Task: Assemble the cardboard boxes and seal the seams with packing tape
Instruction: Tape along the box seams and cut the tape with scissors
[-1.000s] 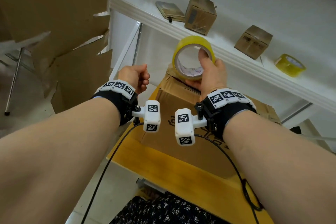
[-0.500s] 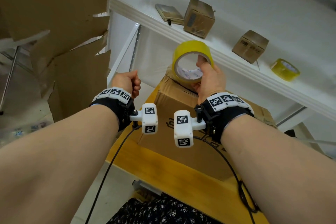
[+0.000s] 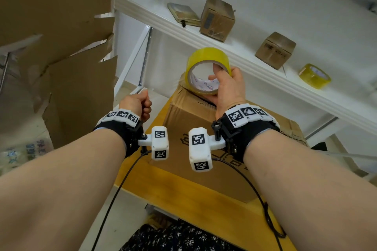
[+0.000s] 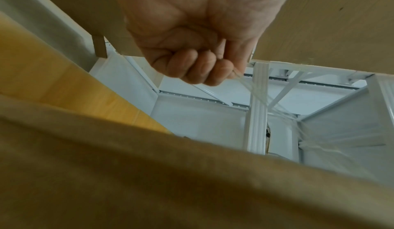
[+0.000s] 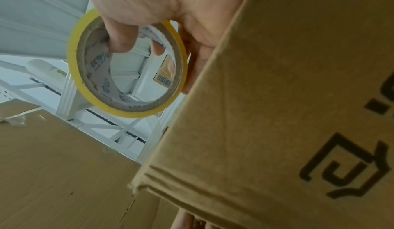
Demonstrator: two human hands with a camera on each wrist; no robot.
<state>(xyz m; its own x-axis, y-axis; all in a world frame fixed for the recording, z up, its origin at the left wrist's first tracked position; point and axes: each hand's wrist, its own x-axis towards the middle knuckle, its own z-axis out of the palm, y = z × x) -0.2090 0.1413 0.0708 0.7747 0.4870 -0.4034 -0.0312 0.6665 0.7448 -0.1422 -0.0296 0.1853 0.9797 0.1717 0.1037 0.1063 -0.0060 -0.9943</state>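
Note:
A brown cardboard box (image 3: pixel 183 126) lies on the yellow table (image 3: pixel 183 193). My right hand (image 3: pixel 228 89) grips a yellow packing tape roll (image 3: pixel 206 57) at the box's far top edge, thumb inside the core. In the right wrist view the tape roll (image 5: pixel 78 74) hangs beside the printed box (image 5: pixel 277 114). To the left of the box, my left hand (image 3: pixel 135 104) is curled in a fist and pinches the free end of the tape. A clear tape strip (image 4: pixel 258 94) runs rightward from those fingers (image 4: pixel 200 67).
Behind the table, a white shelf (image 3: pixel 265 79) carries two small taped boxes (image 3: pixel 217 18) (image 3: pixel 274 50), a notebook (image 3: pixel 183 14) and a second tape roll (image 3: pixel 314 75). Flat cardboard sheets (image 3: pixel 61 67) lean at the left. Cables hang from both wrists.
My left hand has moved down and leftward, away from the roll, with the tape end in it. My right hand keeps the roll at the box's far edge.

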